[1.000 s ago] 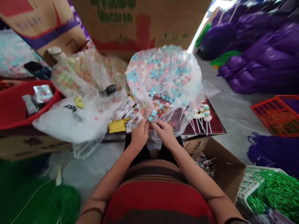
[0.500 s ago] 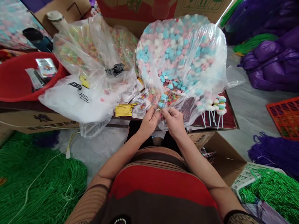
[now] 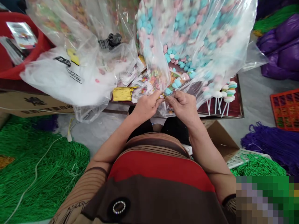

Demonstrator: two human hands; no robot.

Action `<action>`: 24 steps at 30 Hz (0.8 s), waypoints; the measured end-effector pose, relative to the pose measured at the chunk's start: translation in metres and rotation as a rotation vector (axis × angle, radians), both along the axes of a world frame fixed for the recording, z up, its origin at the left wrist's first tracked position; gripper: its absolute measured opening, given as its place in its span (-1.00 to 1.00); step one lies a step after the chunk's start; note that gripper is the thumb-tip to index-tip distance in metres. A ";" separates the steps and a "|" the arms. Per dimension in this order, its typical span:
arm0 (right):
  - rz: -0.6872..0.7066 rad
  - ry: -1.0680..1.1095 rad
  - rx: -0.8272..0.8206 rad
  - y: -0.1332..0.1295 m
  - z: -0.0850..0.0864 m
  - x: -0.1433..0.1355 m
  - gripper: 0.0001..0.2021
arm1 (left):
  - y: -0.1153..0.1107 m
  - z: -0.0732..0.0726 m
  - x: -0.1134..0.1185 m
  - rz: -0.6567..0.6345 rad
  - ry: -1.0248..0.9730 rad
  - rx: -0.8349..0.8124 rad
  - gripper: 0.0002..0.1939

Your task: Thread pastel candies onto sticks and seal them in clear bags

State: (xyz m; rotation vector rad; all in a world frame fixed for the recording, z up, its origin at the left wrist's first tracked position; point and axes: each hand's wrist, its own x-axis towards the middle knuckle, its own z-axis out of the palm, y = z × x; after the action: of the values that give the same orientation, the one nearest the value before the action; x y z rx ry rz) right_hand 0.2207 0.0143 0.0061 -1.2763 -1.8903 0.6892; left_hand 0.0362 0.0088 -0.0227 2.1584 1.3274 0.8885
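Observation:
My left hand [image 3: 147, 105] and my right hand [image 3: 184, 106] meet at the table's front edge, fingers pinched. Between their fingertips is a small clear candy bag [image 3: 177, 83] with blue and pink candies showing beyond the fingers. A bit of gold strip shows at the pinch, like the stack of gold twist ties [image 3: 123, 94] to the left. Just beyond my hands rises a large clear sack of pink, blue and white marshmallows [image 3: 193, 21]. Several marshmallow sticks [image 3: 228, 91] stand at the right end of the table.
Printed packets [image 3: 141, 87] and a white plastic bag [image 3: 67, 82] lie to the left, with a red basin [image 3: 14, 73] past them. Below are an open carton [image 3: 224, 137], green cords [image 3: 46, 168] and purple cords [image 3: 268, 146]. An orange crate [image 3: 286, 109] sits at right.
The view has tipped down and come closer. My hands have drawn slightly apart at the wrists, still pinching together, and more of the candy bag shows beyond them.

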 end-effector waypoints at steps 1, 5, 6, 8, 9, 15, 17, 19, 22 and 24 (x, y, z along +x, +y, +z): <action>-0.006 -0.014 0.018 0.000 -0.002 0.000 -0.49 | -0.001 -0.002 0.000 0.020 0.017 0.007 -0.41; -0.012 -0.041 0.048 -0.003 -0.007 -0.002 -0.54 | -0.005 -0.009 0.003 0.084 0.095 0.005 -0.48; -0.012 -0.037 0.053 -0.004 -0.008 -0.003 -0.56 | -0.005 -0.010 0.005 0.103 0.115 -0.003 -0.51; -0.021 -0.011 0.051 -0.006 -0.010 -0.007 -0.59 | -0.005 -0.012 0.008 0.148 0.136 -0.026 -0.57; -0.034 0.016 0.036 -0.008 -0.011 -0.010 -0.60 | -0.005 -0.013 0.010 0.171 0.135 -0.041 -0.59; -0.168 0.367 -0.232 -0.009 -0.031 -0.027 -0.55 | -0.003 -0.019 0.016 0.215 0.057 -0.144 -0.59; -0.179 0.502 -0.312 -0.008 -0.035 -0.030 -0.55 | -0.002 -0.021 0.016 0.198 -0.014 -0.162 -0.55; -0.162 0.638 -0.406 -0.007 -0.035 -0.032 -0.56 | -0.002 -0.022 0.016 0.166 -0.121 -0.207 -0.51; -0.068 0.799 -0.604 -0.007 -0.027 -0.032 -0.57 | -0.002 -0.023 0.017 0.088 -0.344 -0.360 -0.45; -0.005 0.855 -0.695 -0.008 -0.020 -0.032 -0.56 | -0.003 -0.023 0.017 0.025 -0.524 -0.470 -0.42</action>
State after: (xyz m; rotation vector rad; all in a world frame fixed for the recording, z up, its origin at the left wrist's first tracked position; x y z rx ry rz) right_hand 0.1891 0.0059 -0.0138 -1.0841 -0.9578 1.6647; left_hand 0.0532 0.0060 -0.0457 1.4292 1.1493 0.9510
